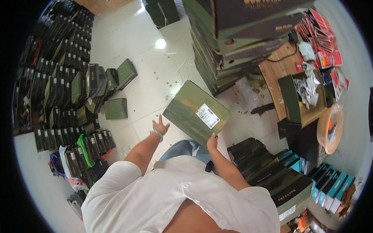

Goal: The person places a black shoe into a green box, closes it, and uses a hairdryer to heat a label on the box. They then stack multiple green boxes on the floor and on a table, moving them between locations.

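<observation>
A flat olive-green cardboard box (186, 110) with a white label (208, 115) on its top is tilted in front of my legs. My right hand (212, 142) grips its near right edge, the thumb lying on top and the other fingers hidden beneath. To the left of the box, my left hand (160, 126) is open with its fingers spread, apart from the box and holding nothing. A pale bracelet (156, 134) circles that wrist.
A tall stack of green boxes (233, 46) rises ahead on the right. Rows of dark boxes (58, 89) line the left wall, with loose green boxes (115, 109) on the tiled floor (145, 83). At right are a wooden table (274, 81) and an orange basin (330, 134).
</observation>
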`<state>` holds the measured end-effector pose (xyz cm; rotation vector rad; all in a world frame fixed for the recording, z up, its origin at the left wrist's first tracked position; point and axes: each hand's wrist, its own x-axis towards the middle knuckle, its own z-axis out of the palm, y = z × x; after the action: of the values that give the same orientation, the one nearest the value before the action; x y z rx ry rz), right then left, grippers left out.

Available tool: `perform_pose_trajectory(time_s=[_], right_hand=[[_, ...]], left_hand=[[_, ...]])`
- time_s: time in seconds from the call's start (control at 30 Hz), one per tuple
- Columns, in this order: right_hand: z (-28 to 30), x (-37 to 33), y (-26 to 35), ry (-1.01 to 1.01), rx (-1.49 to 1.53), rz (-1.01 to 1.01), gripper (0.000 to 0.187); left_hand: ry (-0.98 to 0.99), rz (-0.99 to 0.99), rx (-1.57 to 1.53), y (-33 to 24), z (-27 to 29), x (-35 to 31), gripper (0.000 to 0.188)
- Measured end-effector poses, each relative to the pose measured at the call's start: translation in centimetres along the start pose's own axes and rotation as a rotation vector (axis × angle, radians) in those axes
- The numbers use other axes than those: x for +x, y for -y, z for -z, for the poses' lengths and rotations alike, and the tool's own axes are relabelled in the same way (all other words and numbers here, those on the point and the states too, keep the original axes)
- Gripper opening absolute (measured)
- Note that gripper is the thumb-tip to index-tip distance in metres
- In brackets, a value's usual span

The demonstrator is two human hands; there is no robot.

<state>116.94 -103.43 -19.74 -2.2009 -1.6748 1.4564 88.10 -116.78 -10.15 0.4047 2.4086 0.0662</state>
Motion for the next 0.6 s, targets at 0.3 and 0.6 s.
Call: perform_pose_trajectory(time_s=[0.3, 0.6], right_hand=[[1.6, 0.8, 1.3, 0.097, 0.065, -0.146, 0.06], [-2.4, 2.0, -2.1, -0.016, 0.199, -0.244, 0.058]], left_hand=[[0.35, 0.15, -0.24, 14.6, -0.2, -5.8, 0.066], [0.254, 0.035, -0.455, 27.0, 7.3, 6.4, 0.046]])
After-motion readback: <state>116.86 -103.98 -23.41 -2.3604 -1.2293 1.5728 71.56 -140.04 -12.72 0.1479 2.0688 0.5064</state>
